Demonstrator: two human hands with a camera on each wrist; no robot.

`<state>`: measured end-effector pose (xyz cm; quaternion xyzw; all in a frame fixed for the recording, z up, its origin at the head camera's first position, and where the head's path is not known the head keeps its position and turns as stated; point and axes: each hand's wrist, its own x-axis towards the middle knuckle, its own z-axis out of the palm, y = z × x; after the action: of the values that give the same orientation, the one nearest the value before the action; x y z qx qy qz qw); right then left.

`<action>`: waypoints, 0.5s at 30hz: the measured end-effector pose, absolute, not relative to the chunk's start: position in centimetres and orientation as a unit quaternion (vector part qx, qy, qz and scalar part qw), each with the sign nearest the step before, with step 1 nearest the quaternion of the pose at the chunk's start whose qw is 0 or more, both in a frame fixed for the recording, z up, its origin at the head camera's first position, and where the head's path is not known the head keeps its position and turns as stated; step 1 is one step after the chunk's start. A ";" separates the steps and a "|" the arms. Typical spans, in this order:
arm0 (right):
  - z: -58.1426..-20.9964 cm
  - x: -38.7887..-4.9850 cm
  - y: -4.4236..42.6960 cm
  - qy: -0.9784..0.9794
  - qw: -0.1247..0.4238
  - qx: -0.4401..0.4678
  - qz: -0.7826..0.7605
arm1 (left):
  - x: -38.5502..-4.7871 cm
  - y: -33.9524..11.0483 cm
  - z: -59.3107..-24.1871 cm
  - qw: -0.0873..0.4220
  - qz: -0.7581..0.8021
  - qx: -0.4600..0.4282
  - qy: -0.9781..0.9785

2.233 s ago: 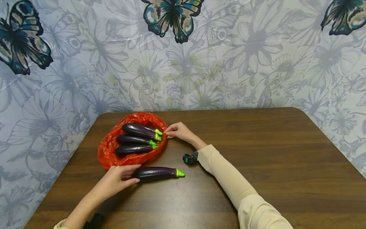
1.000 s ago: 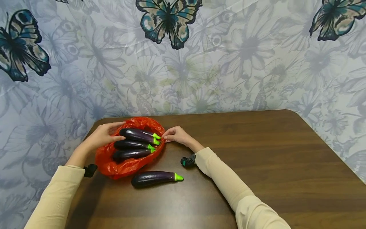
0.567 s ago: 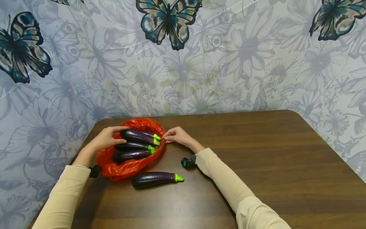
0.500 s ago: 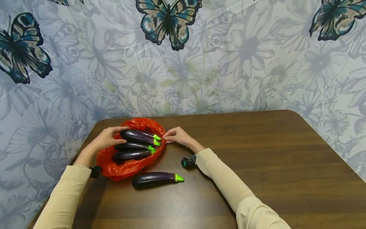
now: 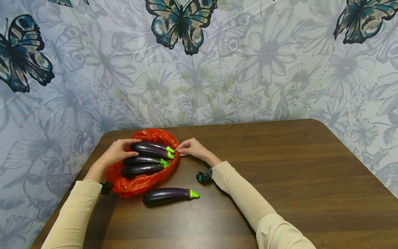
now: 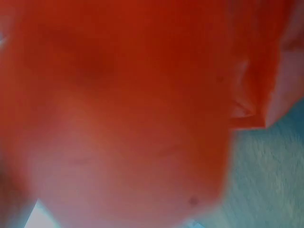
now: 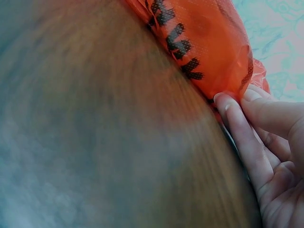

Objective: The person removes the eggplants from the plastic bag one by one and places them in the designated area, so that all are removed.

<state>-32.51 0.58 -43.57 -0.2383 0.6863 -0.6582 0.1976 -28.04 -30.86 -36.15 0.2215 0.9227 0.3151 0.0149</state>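
Note:
A red plastic bag [image 5: 130, 188] stands with its mouth spread wide at the table's far left, several dark purple eggplants lying side by side in it. My left hand [image 5: 115, 154] reaches over the bag's left rim and grips the blunt end of the farthest front eggplant [image 5: 150, 148], thumb on the near side, fingers on the far side. At the right rim, my right hand [image 5: 193, 148] pinches the bag's edge; the right wrist view shows thumb and fingertips on the printed plastic [image 7: 209, 57]. One eggplant [image 5: 168, 196] lies alone on the table in front. A red blur fills most of the left wrist view.
The brown wooden table [image 5: 280, 180] stretches far to the right. Behind it hangs a pale floral wall covering [image 5: 217, 86] with butterfly prints. A black device [image 5: 204, 175] is worn at the right wrist, another black device [image 5: 106, 188] at the left.
My left hand has left the eggplant on the table, moved up to the bag and closed around an eggplant's blunt end. The right hand keeps its pinch on the rim.

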 end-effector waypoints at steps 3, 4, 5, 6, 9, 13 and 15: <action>-43.6 -32.5 0.6 0.687 0.198 -0.237 -0.658 | -27.9 -30.9 -36.1 0.011 0.319 0.224 0.921; -43.6 -32.5 0.6 0.687 0.198 -0.237 -0.658 | -27.9 -30.9 -36.1 0.009 0.320 0.224 0.921; -43.6 -32.6 0.6 0.688 0.198 -0.237 -0.657 | -27.8 -30.9 -36.1 0.006 0.321 0.224 0.920; -43.6 -32.6 0.6 0.688 0.197 -0.237 -0.657 | -27.8 -30.9 -36.1 0.004 0.322 0.225 0.920; -43.6 -32.6 0.6 0.690 0.194 -0.236 -0.656 | -27.5 -31.0 -36.0 -0.001 0.327 0.225 0.918; -43.7 -32.7 0.7 0.689 0.194 -0.234 -0.657 | -27.1 -31.1 -36.0 -0.012 0.333 0.226 0.915; -43.7 -32.7 0.6 0.687 0.197 -0.233 -0.659 | -26.9 -31.2 -36.1 -0.017 0.335 0.226 0.915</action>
<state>-32.70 0.64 -43.74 -0.2335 0.6872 -0.6592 0.1966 -26.91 -31.18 -36.11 0.2258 0.9145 0.3352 -0.0167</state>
